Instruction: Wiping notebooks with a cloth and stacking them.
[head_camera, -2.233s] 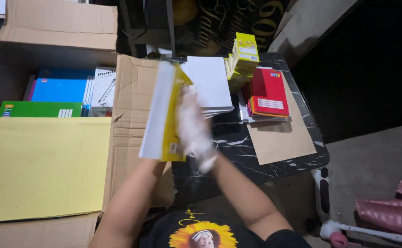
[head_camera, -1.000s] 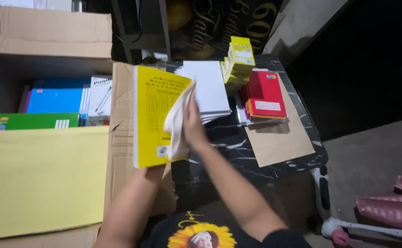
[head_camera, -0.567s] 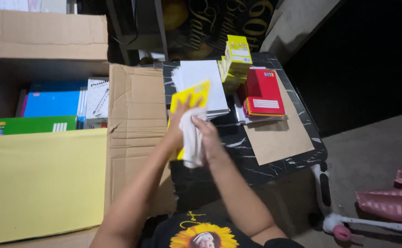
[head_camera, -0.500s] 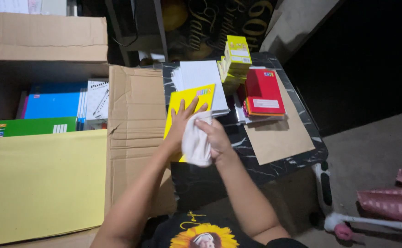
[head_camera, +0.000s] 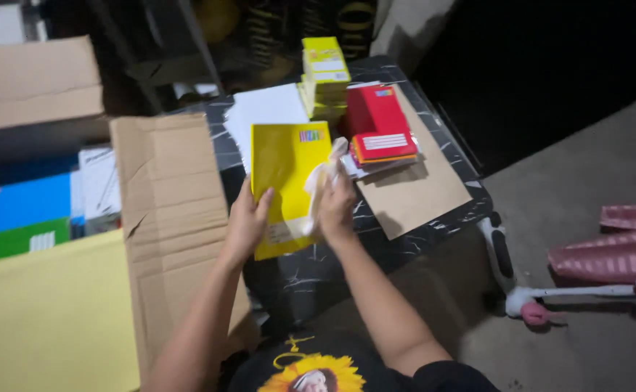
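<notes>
A thin yellow notebook (head_camera: 285, 170) lies tilted over the dark marbled table (head_camera: 311, 272), held at its left edge by my left hand (head_camera: 247, 221). My right hand (head_camera: 335, 207) grips a crumpled white cloth (head_camera: 319, 181) and presses it against the notebook's right edge. Just behind the notebook sits a stack of white paper (head_camera: 263, 112).
A red notebook stack (head_camera: 380, 131) and a yellow notebook stack (head_camera: 323, 76) stand at the table's far side, with a brown envelope (head_camera: 412, 192) beside them. An open cardboard box (head_camera: 165, 210) at left holds blue and green books (head_camera: 20, 218). A scooter (head_camera: 550, 290) lies on the floor at right.
The yellow notebook came down from upright in front of me to flat over the table. My right hand with the cloth shifted from its middle to its right edge.
</notes>
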